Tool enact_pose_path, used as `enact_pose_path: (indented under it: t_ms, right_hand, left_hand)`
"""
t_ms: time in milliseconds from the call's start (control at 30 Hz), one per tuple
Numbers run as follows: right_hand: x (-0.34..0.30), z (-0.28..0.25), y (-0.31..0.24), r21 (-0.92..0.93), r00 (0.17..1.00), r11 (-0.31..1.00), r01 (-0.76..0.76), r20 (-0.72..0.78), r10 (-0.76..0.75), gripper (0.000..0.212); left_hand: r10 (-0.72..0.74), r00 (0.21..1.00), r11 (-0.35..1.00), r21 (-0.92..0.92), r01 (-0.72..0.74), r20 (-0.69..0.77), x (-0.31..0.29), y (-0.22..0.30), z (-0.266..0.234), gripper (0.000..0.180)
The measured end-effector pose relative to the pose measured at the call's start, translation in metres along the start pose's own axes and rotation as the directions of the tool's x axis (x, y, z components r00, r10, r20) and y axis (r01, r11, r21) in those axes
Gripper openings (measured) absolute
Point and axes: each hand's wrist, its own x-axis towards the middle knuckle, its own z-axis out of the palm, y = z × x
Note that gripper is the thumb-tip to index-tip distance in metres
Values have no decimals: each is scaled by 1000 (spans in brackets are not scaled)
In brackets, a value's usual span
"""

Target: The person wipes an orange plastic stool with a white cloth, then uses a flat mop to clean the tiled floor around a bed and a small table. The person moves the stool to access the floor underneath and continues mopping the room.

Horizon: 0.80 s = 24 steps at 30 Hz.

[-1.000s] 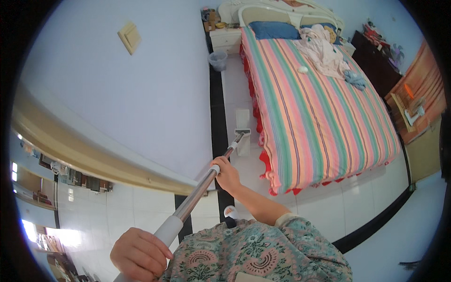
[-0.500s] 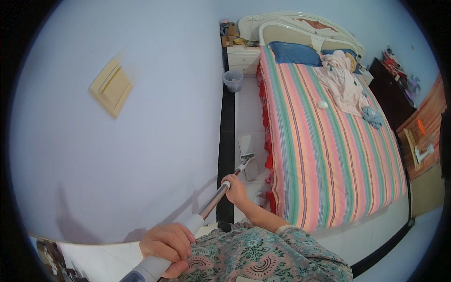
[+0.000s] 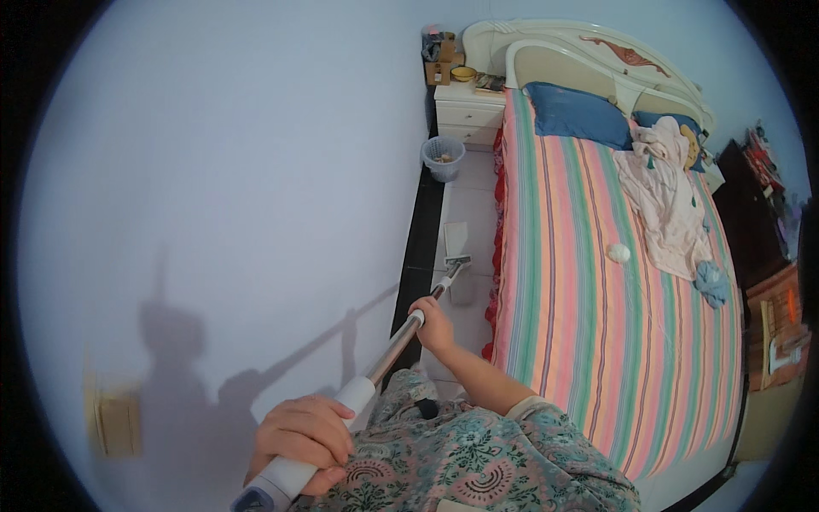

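A long flat mop [image 3: 395, 348] slants from the lower left up to the floor strip between wall and bed. My left hand [image 3: 300, 439] is closed around its thick white grip near the lower edge. Farther along, at a white collar on the metal pole, my right hand [image 3: 433, 324] is wrapped around the shaft. The mop's flat pale head [image 3: 456, 239] lies on the white tiles, beside the bed's red ruffled skirt [image 3: 497, 247]. Its near end is partly covered by the pole joint.
A striped bed [image 3: 589, 316] fills the right side, with blue pillows [image 3: 576, 115] and crumpled pink clothing [image 3: 665, 205]. A wastebasket [image 3: 444, 160] stands before the white nightstand [image 3: 469, 111]. On the left runs a pale wall [image 3: 256, 171] with a switch plate [image 3: 117, 422] and dark floor border.
I have moved forward along the wall; the switch plate has slid lower and the wastebasket looks nearer. Both hands keep hold of the mop, whose head is farther along the floor.
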Motion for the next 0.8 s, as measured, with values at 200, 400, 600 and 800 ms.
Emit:
enact_pose_path:
  t_ms: [200,400,600,800]
  right_hand:
    - [146,-18,40,-55,1000,999,3,-17,-4,18]
    - [278,-48,79,-99,996,992,-76,-50,72,18]
    - [402,-67,131,-94,990,990,-103,-103,94,18]
    - [525,-95,209,-123,983,986,-115,-155,95,17]
  left_hand:
    - [48,997,998,-33,-46,61,128,-96,-41,16]
    - [-22,992,997,-73,31,125,263,-173,-81,16]
    - [-158,985,987,-23,160,69,370,-254,-94,12]
    - [-275,959,961,37,273,71,476,-353,-95,14]
